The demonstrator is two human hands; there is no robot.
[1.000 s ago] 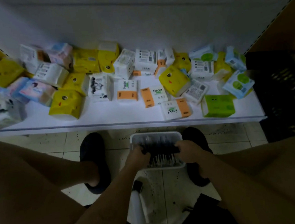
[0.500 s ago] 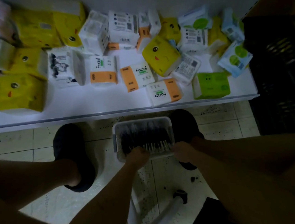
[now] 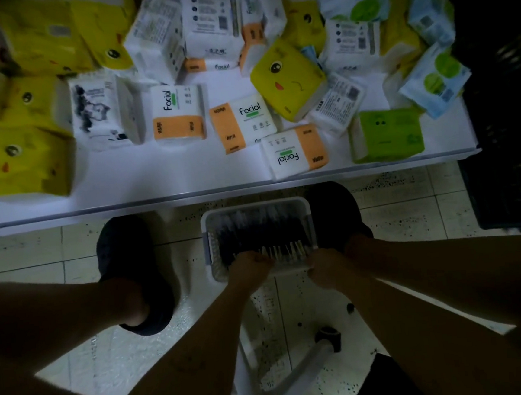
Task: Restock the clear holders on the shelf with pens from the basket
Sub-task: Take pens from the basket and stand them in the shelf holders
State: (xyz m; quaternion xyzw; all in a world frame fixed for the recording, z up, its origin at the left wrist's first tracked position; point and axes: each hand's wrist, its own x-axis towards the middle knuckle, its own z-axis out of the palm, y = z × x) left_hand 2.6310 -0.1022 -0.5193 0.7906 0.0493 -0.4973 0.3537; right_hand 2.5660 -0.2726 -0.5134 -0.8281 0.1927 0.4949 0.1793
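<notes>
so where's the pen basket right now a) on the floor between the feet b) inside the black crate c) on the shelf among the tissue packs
a: the basket sits on the tiled floor below the shelf edge, between the left shoe and right shoe.

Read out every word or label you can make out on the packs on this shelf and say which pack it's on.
"Facial": upright orange-and-white pack.
"Facial": tilted orange-and-white pack right of it.
"Facial", upside down: front orange-and-white pack at the shelf edge.
"Facial", small: flat pack at the back.
White packs, fine print and barcodes: too small to read.
</notes>
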